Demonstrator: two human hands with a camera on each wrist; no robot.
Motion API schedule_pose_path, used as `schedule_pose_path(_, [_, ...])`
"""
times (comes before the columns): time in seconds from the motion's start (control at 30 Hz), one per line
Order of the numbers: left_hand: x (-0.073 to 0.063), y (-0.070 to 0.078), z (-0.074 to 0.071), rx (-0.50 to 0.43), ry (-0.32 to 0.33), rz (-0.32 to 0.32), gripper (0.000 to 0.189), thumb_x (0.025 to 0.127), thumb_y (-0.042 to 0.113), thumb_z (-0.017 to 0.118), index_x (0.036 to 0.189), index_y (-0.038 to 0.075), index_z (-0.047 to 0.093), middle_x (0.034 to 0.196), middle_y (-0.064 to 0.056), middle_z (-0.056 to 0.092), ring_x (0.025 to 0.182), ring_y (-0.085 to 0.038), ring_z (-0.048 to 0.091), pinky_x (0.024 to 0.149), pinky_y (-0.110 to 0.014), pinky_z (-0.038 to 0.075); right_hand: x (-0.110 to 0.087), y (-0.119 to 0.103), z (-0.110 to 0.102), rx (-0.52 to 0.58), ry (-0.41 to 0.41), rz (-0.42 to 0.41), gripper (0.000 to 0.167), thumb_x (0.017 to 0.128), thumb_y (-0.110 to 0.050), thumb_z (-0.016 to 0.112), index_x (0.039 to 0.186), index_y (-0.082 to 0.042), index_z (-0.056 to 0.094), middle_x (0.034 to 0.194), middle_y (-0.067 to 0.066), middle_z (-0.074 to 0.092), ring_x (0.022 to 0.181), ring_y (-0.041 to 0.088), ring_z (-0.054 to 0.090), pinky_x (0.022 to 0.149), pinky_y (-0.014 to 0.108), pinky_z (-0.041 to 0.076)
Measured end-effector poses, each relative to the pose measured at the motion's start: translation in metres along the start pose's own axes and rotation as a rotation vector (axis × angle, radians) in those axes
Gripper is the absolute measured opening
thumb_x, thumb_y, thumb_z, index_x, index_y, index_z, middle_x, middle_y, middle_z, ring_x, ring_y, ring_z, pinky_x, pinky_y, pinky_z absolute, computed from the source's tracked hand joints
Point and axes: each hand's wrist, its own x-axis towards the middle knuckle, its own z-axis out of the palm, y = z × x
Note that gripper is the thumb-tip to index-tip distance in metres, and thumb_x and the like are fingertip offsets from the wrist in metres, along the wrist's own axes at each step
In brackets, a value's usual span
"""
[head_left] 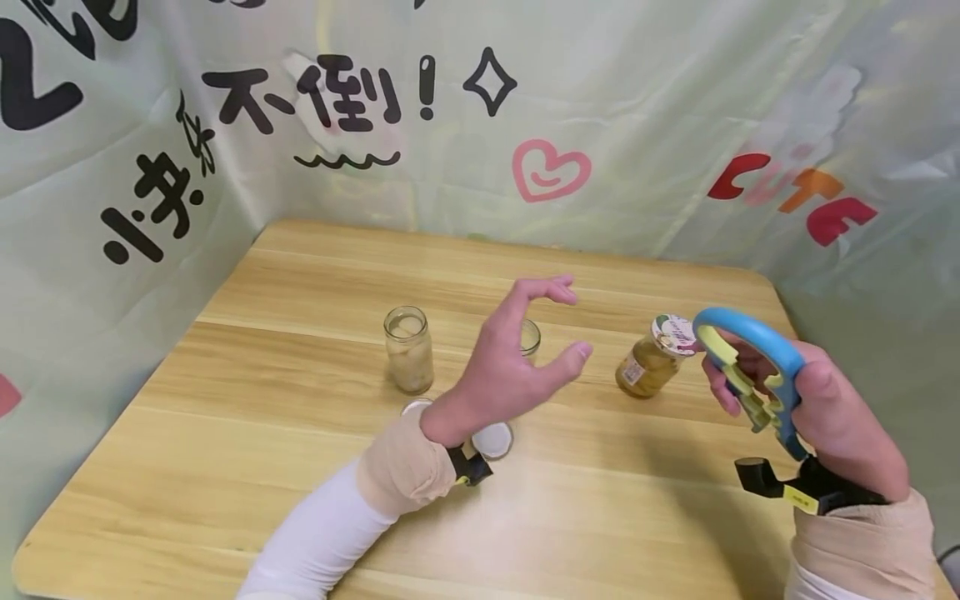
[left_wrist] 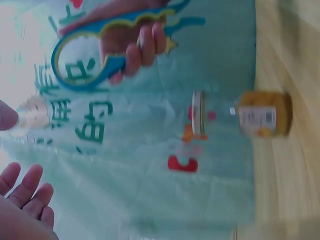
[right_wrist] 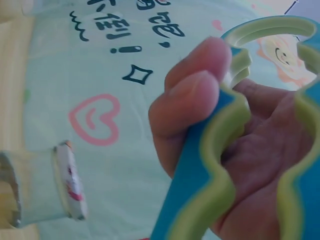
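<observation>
My right hand [head_left: 847, 408] grips a blue and yellow jar opener [head_left: 750, 323] with wavy inner edges, raised over the table's right side. Just left of it stands a jar [head_left: 647, 367] with a printed lid and yellowish contents; in the right wrist view this jar [right_wrist: 37, 185] is apart from the opener. My left hand [head_left: 517, 358] hovers over the middle, holding nothing, thumb and fingers spread in a loose C. Its fingers [left_wrist: 32, 190] show at the left wrist view's edge, away from the jar [left_wrist: 265, 112]. Behind that hand, a lidless glass jar [head_left: 531, 336] is mostly hidden.
Another lidless glass jar [head_left: 410, 358] with pale contents stands left of my left hand. A white lid [head_left: 492, 440] lies beside the left wrist, and a second lid [head_left: 416, 405] is partly covered by the forearm. Printed sheeting [head_left: 637, 108] walls off the wooden table's back and sides.
</observation>
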Motion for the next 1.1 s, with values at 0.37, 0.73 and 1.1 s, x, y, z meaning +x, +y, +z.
schedule_pose_path(0.37, [-0.011,-0.014,0.086,-0.035,-0.147,-0.157,0.056,0.09,0.02,0.073,0.135,0.009,0.041,0.14,-0.009,0.055,0.137,-0.014,0.053,0.116,-0.023,0.043,-0.005,-0.012,-0.003,-0.042,0.099,-0.012,0.059,0.113,-0.042,0.031,0.139,0.007,0.051,0.088,0.008,0.058,0.07,0.018,0.052,0.053,0.029,0.029])
schedule_pose_path(0.73, [-0.003,-0.053,0.129,-0.01,-0.114,-0.525,0.076,0.084,0.029,0.08,0.147,0.016,0.039,0.147,-0.003,0.05,0.132,-0.014,0.052,0.107,-0.031,0.046,-0.01,-0.024,0.001,-0.402,0.295,0.215,0.045,0.109,-0.042,0.046,0.117,-0.002,0.063,0.081,0.002,0.059,0.068,0.015,0.053,0.058,0.027,0.036])
schedule_pose_path(1.1, [0.012,-0.073,0.157,-0.039,-0.097,-0.686,0.088,0.08,0.04,0.087,0.152,0.018,0.04,0.147,0.0,0.051,0.128,-0.014,0.054,0.111,-0.03,0.046,-0.003,-0.029,0.001,-0.932,0.296,0.452,0.04,0.105,-0.04,0.056,0.135,-0.013,0.061,0.083,0.004,0.063,0.067,0.001,0.052,0.057,0.027,0.038])
